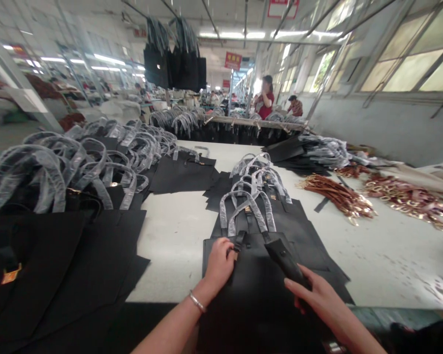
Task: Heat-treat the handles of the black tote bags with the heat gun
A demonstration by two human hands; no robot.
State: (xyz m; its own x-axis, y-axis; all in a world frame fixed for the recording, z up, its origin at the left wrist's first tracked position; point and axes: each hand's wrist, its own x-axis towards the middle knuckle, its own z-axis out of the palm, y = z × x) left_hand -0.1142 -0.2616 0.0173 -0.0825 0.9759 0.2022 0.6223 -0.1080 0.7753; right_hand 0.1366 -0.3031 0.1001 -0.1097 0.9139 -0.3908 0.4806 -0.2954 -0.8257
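A black handbag (pixel 239 300) lies at the table's near edge, its two handles (pixel 249 211) wrapped in clear plastic. My left hand (pixel 220 261) is at the bag's upper edge, fingers closed on a short black strap (pixel 239 241) with a gold-coloured clasp. On the right, my right hand (pixel 313 292) grips a long, narrow black leather piece (pixel 283 256) with a small round spot near its end. This piece lies slantwise over the bag's front, and its lower part is hidden by the hand. Whether it is attached to the bag, I cannot tell.
More black bags (pixel 273 196) lie overlapped behind this one. A large stack of bags (pixel 59 246) fills the left side. Brown straps with gold hooks (pixel 337 196) lie on the white table (pixel 170 236) at right. Beyond a rack of bags stands a person in red (pixel 266 101).
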